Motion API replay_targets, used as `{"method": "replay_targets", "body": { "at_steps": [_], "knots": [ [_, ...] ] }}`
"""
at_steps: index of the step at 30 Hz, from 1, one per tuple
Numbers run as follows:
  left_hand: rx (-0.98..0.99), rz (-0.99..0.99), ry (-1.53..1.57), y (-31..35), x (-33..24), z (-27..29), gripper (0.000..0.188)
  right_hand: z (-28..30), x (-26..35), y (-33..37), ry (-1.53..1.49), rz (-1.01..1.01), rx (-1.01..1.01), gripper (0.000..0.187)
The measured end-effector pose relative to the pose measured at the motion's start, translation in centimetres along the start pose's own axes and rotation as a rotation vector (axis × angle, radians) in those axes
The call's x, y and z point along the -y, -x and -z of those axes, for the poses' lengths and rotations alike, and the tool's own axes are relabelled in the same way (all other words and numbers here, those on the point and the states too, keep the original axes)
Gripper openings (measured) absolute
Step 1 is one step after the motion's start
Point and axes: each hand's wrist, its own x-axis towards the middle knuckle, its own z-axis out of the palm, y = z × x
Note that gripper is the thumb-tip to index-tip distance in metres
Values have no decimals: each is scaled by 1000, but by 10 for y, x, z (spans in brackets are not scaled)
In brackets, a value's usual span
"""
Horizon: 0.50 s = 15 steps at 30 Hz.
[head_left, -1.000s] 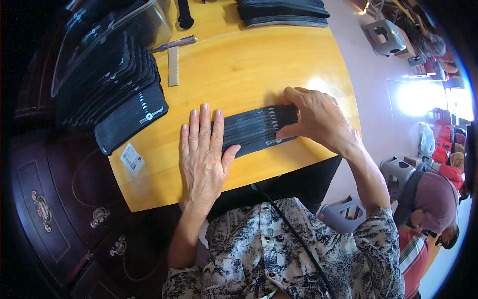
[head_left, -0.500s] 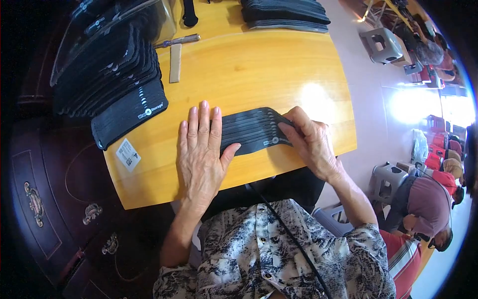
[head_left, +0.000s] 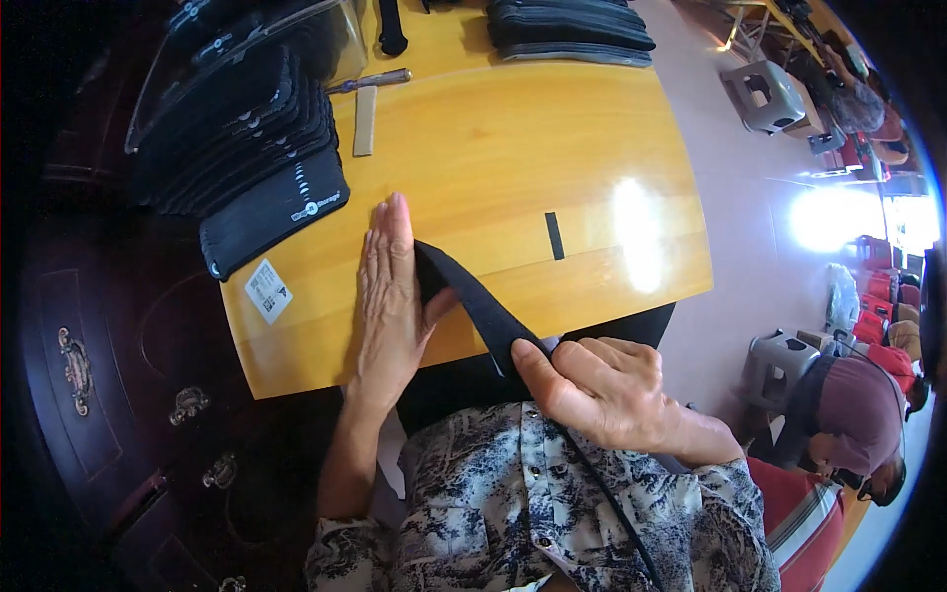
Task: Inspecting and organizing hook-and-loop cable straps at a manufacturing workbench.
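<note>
A bundle of flat black fabric straps (head_left: 475, 296) is raised on edge off the table's front part and slants from my left hand toward my body. My right hand (head_left: 604, 390) grips its near right end, thumb pressed on top and fingers curled beneath. My left hand (head_left: 392, 281) stands on its side at the far left end, fingers straight and together, thumb apart and touching the straps. The palm side of my left hand is mostly hidden, so its contact with the far end cannot be seen fully.
A fanned pile of black straps (head_left: 237, 148) with a clear plastic bag lies left. A white label (head_left: 267, 292), a beige strip (head_left: 365, 120), a screwdriver (head_left: 380, 80) and a short black strip (head_left: 554, 236) lie on the yellow table (head_left: 513, 128). More black straps (head_left: 570, 30) are stacked behind.
The straps were flat on the table; my right hand has pulled their right end up and toward my body. My left hand has turned from palm-down onto its side. The short black strip is uncovered.
</note>
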Motion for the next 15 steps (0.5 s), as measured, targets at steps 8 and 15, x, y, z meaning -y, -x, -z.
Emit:
{"method": "replay_targets", "body": {
  "at_steps": [8,15],
  "knots": [
    [-46,69,628,22,8,28,97,30,44,-6,-101,190,-196,30],
    [-369,330,1309,60,18,24,53,23,15,-5,-572,-488,-85,11]
  ]
}}
